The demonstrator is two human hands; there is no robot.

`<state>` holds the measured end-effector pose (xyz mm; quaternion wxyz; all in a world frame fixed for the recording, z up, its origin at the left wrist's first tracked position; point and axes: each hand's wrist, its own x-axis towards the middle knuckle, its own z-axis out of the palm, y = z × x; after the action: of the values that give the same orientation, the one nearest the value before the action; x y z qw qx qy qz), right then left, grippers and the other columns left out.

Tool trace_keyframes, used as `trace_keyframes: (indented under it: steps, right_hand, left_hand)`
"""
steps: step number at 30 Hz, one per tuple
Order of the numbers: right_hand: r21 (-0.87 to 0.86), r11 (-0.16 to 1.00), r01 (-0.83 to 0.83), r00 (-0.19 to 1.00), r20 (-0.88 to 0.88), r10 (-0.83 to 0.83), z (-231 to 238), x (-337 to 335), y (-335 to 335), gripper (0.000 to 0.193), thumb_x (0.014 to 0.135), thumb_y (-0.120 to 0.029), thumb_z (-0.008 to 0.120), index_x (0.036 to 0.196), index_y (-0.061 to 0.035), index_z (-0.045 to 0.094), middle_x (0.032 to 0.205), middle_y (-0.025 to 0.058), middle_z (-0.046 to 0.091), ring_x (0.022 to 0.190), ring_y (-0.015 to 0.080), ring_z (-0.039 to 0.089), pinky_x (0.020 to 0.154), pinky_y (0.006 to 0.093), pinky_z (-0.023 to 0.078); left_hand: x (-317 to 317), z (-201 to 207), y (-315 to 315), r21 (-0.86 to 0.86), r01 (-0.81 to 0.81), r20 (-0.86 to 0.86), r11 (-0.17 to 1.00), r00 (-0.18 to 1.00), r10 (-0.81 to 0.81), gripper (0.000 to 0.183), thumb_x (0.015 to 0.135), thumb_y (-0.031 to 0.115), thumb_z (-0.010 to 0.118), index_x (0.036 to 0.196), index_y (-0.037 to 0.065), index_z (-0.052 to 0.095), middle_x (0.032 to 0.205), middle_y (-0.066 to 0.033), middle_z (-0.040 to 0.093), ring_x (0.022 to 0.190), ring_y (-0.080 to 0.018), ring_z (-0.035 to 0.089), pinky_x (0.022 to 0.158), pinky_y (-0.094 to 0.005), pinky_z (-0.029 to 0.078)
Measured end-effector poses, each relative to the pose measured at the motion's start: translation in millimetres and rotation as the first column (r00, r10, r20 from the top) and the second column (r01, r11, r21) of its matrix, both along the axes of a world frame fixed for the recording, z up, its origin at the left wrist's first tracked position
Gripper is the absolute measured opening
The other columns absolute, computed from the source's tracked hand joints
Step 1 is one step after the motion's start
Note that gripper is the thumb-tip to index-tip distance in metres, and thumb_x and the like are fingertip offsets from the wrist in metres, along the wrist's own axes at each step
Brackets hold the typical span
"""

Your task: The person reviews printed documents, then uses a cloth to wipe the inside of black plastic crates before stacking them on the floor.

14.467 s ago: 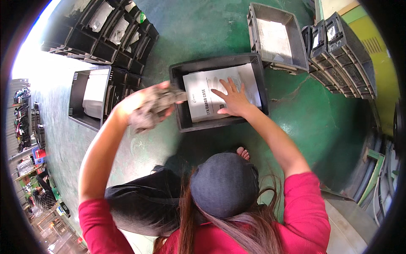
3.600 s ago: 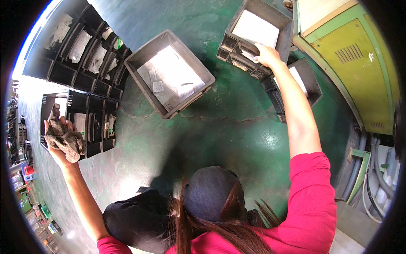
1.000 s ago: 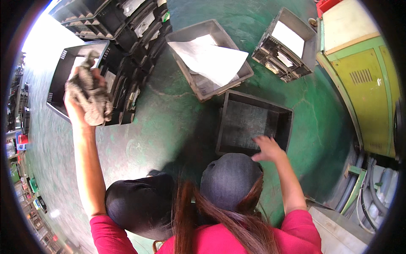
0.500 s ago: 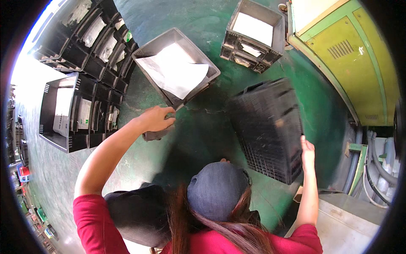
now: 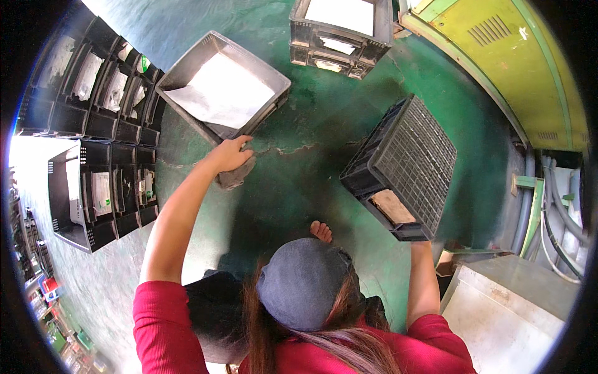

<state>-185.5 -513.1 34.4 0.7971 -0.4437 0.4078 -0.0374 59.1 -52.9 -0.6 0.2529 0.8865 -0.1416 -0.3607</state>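
A grey rag (image 5: 235, 176) is bunched under my left hand (image 5: 230, 156), whose fingers curl over it beside the near corner of a grey-black crate (image 5: 268, 115). White sheets (image 5: 227, 90) lie inside that crate. On the right, a black plastic crate (image 5: 414, 162) is tipped so that its gridded underside faces up. My right hand grips it at its near lower edge, with the fingers hidden by the crate; only the right forearm (image 5: 423, 280) shows plainly. A brown label (image 5: 392, 206) sits on the crate's near end.
Stacked black crates (image 5: 93, 118) line the left side, with another crate stack (image 5: 339, 47) at the far middle. A yellow-green machine cabinet (image 5: 504, 68) borders the right, above pipes and a pale metal box (image 5: 498, 305). A bare foot (image 5: 321, 231) rests on the green floor.
The right-hand crate has turned, bringing its gridded underside and labelled end into view. My left hand remains on the rag by the paper-filled crate's corner. The view has shifted to the right.
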Motion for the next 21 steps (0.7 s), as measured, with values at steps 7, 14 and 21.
trace_keyframes:
  steps: [7,14,21]
  right_hand:
    - [-0.112,0.994,0.006,0.996,0.089,0.004,36,15,-22,0.051,0.086,-0.045,0.051,0.11,-0.0001,0.056,0.102,0.0122,0.062,0.091,0.0235,0.061,0.086,0.0379,0.047]
    - [-0.389,0.887,-0.248,0.962,0.008,0.272,98,57,-13,0.051,0.083,-0.042,0.058,0.113,-0.0008,0.054,0.102,0.0125,0.062,0.091,0.0225,0.061,0.084,0.0363,0.047]
    - [-0.884,-0.437,-0.168,0.394,-0.467,0.792,84,89,113,0.035,0.054,-0.018,0.078,0.084,-0.0084,0.061,0.078,0.0069,0.062,0.071,0.0256,0.059,0.064,0.0341,0.045]
  left_hand:
    - [33,6,-13,0.265,-0.11,0.241,0.958,0.969,0.044,0.053,0.078,0.034,0.048,0.127,0.015,0.044,0.106,-0.0219,0.059,0.101,-0.039,0.055,0.09,-0.0429,0.042]
    - [42,-24,72,-0.365,-0.206,0.084,0.908,0.964,0.253,0.042,0.084,0.026,0.044,0.121,0.009,0.051,0.106,-0.0158,0.061,0.101,-0.0304,0.056,0.09,-0.0365,0.043]
    - [12,46,138,-0.653,-0.71,-0.674,-0.265,0.384,0.631,0.031,0.091,0.033,0.041,0.103,0.008,0.056,0.08,-0.0065,0.059,0.055,-0.0179,0.055,0.041,-0.0345,0.043]
